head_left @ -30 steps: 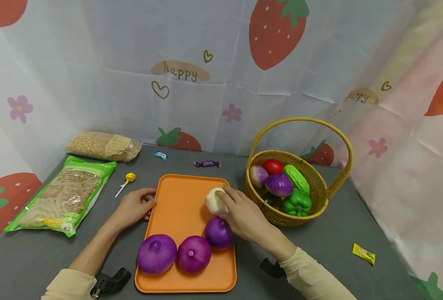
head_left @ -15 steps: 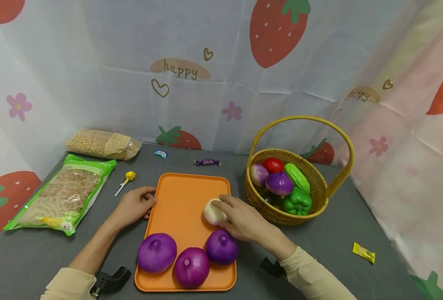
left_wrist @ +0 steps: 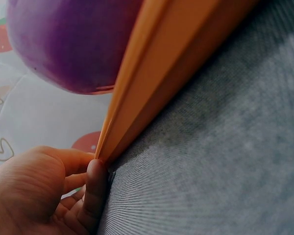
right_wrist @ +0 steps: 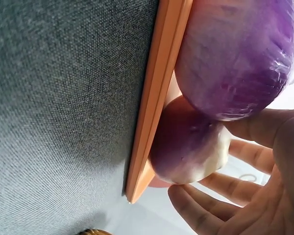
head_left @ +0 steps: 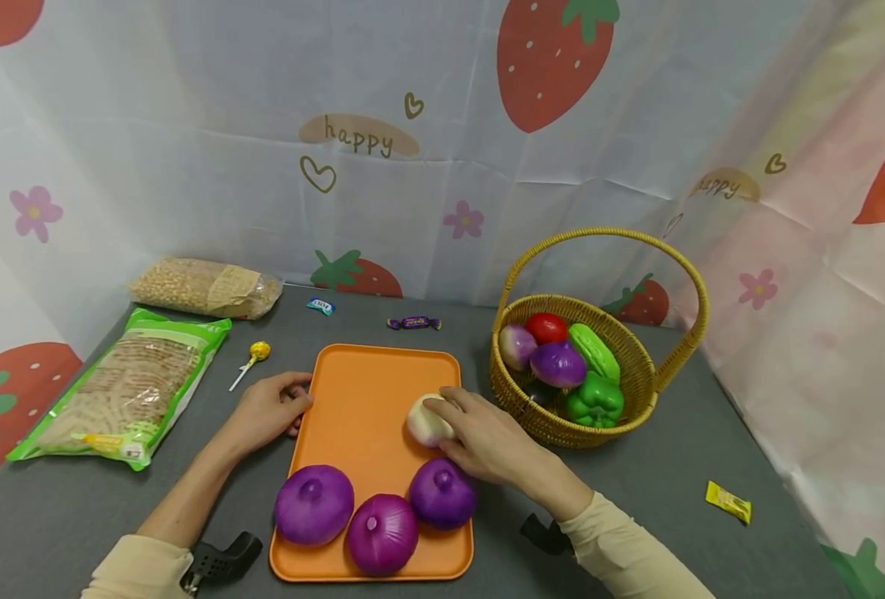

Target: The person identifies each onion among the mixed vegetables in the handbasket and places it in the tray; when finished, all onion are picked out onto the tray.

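Observation:
In the head view an orange tray (head_left: 368, 383) bears three purple onions, at left (head_left: 313, 506), front middle (head_left: 383, 535) and right (head_left: 443, 494). Above the right onion sits a turnip (head_left: 425, 423), cream on top and purple below in the right wrist view (right_wrist: 186, 142). My right hand (head_left: 487, 437) holds this turnip, fingers over its top and side; its thumb lies close against the neighbouring onion (right_wrist: 240, 54). At the tray's left edge, my left hand (head_left: 266, 412) pinches the rim between thumb and finger, as the left wrist view shows at the tray wall (left_wrist: 142, 93).
A wicker basket (head_left: 562, 433) of toy vegetables, with a tall handle, stands right of the tray. To the left lie a green-edged bag (head_left: 128, 391), a bag of grains (head_left: 203, 287) and a lollipop (head_left: 259, 352). Wrapped candies (head_left: 414, 323) lie behind the tray; a yellow one (head_left: 729, 502) is far right.
My right hand has lowered the turnip slightly toward me onto the tray. The right and middle onions have shifted toward the tray's front. My left hand has stayed at the rim.

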`<state>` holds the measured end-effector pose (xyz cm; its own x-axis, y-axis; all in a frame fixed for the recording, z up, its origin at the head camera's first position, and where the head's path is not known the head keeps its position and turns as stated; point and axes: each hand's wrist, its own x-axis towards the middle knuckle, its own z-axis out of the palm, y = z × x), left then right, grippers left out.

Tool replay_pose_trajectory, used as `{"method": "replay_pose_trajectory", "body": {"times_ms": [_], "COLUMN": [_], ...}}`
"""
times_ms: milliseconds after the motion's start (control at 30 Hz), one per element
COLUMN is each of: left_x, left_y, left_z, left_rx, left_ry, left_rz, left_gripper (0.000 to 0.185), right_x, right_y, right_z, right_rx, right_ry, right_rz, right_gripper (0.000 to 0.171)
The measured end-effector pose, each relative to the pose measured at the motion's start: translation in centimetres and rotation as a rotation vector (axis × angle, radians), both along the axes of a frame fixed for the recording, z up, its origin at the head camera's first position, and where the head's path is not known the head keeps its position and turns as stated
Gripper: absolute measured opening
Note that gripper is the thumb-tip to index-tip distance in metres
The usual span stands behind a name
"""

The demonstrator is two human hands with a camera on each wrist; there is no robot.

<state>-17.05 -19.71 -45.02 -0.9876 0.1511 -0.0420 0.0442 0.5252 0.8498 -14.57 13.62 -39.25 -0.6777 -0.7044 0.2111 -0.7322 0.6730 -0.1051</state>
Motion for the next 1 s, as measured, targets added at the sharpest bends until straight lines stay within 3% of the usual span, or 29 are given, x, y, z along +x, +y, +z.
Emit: {"method": "replay_pose_trajectory", "body": {"times_ms": [400, 600, 833, 1000], "left_x": [0.0, 0.0, -0.1, -0.1], "left_y": [0.0, 0.0, 0.1, -0.1], "left_z": [0.1, -0.1, -0.3, -0.3], "left_rx": [0.002, -0.003, -0.016, -0.019], "left_ry": [-0.004, -0.005, -0.009, -0.009], "left_rz": [-0.003, -0.001, 0.005, 0.009], "left_gripper": [0.046, 0.046, 0.046, 0.045], "right_x": [0.3, -0.3, -1.7, -2.7], "right_y": [0.3, 1.8, 4.9, 7.4], "right_z": [0.9, 2.3, 3.4, 3.7], "right_rx": [-0.015, -0.093, -0.269, -0.290], "right_ry": [0.049, 0.139, 0.236, 0.200], "right_rz": [-0.034, -0.074, -0.197, -0.366], "right_gripper": [0.049, 0.048, 0.048, 0.053]}}
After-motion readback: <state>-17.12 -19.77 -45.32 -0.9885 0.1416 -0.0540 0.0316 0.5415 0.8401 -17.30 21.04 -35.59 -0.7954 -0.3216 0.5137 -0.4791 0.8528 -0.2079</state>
